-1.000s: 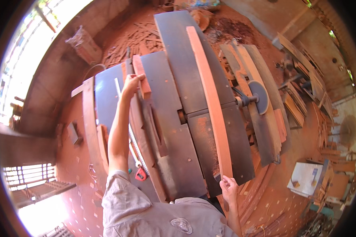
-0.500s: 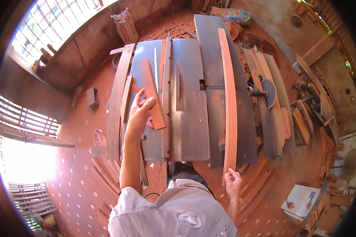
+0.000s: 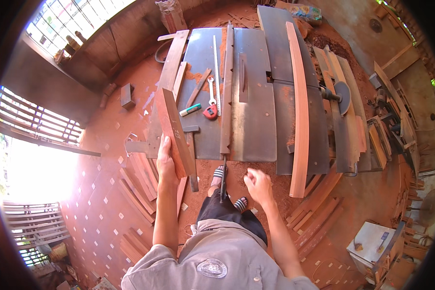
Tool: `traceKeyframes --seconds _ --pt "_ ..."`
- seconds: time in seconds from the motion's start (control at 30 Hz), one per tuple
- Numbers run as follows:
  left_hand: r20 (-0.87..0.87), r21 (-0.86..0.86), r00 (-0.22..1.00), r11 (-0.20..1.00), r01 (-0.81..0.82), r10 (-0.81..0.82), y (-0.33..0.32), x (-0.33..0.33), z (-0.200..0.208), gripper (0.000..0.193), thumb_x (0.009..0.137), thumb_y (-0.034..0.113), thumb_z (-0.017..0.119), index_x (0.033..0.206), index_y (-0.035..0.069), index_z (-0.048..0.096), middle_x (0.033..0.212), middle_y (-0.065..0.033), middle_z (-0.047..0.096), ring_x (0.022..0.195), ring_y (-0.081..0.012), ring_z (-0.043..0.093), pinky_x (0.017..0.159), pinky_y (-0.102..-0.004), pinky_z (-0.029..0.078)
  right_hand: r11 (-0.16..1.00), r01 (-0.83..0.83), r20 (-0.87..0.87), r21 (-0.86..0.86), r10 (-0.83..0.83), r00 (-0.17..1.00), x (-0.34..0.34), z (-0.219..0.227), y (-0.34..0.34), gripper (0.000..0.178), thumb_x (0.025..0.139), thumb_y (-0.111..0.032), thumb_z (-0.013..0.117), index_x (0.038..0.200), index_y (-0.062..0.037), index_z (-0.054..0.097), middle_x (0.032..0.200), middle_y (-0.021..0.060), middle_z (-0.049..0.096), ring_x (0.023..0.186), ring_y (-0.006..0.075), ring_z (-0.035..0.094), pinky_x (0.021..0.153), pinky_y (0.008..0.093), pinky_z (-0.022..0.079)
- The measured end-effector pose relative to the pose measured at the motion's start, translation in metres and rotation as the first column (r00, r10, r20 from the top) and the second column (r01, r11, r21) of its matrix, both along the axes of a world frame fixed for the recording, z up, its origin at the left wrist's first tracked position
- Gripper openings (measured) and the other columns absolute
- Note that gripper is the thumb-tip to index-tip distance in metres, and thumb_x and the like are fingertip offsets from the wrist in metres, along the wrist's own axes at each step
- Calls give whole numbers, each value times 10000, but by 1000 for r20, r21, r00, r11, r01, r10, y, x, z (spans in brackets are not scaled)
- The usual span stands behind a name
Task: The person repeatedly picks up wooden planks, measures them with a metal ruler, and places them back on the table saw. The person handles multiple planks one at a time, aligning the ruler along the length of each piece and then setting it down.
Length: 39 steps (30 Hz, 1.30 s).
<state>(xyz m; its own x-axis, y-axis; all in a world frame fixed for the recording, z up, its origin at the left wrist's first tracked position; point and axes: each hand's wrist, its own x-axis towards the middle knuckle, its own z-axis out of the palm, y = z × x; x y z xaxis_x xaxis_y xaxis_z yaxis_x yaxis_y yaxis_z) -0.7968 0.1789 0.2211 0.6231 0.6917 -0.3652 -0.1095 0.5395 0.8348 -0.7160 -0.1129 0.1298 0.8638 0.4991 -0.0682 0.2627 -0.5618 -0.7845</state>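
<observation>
A short reddish-brown wooden board (image 3: 175, 137) is raised on its edge in my left hand (image 3: 165, 162), left of the machine table (image 3: 258, 135). My right hand (image 3: 259, 186) hovers just off the table's front edge, its fingers curled; whatever may be inside them is hidden. Right of it, a long wooden strip (image 3: 298, 111) lies lengthwise on the table, its near end jutting past the edge. Beside the board are a hammer (image 3: 192, 129), a teal-handled tool (image 3: 190, 110), a red tape measure (image 3: 210, 112), a wrench (image 3: 211, 90) and a metal rule (image 3: 216, 72).
A long fence bar (image 3: 226, 92) runs down the table. To the right, a grey disc (image 3: 342, 97) stands out on a shaft near stacked planks (image 3: 355, 121). Wooden strips (image 3: 135, 193) lie on the floor at left, more (image 3: 319, 222) at right. A white-topped box (image 3: 370, 241) stands lower right.
My left hand has drawn the board back toward me and tipped it on edge, uncovering the tools. My right hand has left the long strip's near end and moved left, in front of the table.
</observation>
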Motion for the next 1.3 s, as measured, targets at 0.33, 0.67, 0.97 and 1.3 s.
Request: traceKeyframes --seconds 0.33,0.67,0.97,1.3 --pt "30 -52 989 987 149 -148 81 6 9 377 1086 373 512 1305 78 600 1058 -95 705 909 -159 695 763 -291 584 903 192 266 -385 -91 960 196 -50 277 222 915 -178 646 915 13 758 848 294 716 852 430 735 774 519 599" --pt "92 -71 967 967 246 -239 156 34 29 532 1076 325 545 1522 60 426 1259 -61 638 978 -136 647 886 -285 539 750 202 93 -630 -186 978 219 -69 346 221 892 -218 700 969 -35 797 1027 196 766 1008 374 745 879 476 610" --pt "598 -593 793 600 536 -117 172 41 33 591 1064 598 376 1342 112 567 1066 -157 562 906 -256 523 764 -375 459 944 175 175 -278 -129 976 225 -65 326 150 902 -62 577 1024 26 564 934 277 698 858 491 688 767 531 564" --pt "755 -491 631 485 724 -177 146 53 70 613 1043 626 378 1268 96 588 1075 -168 567 873 -298 579 744 -420 504 767 145 -305 626 69 950 135 201 243 192 1066 -180 575 1122 -14 654 810 -21 573 547 40 491 474 200 363"
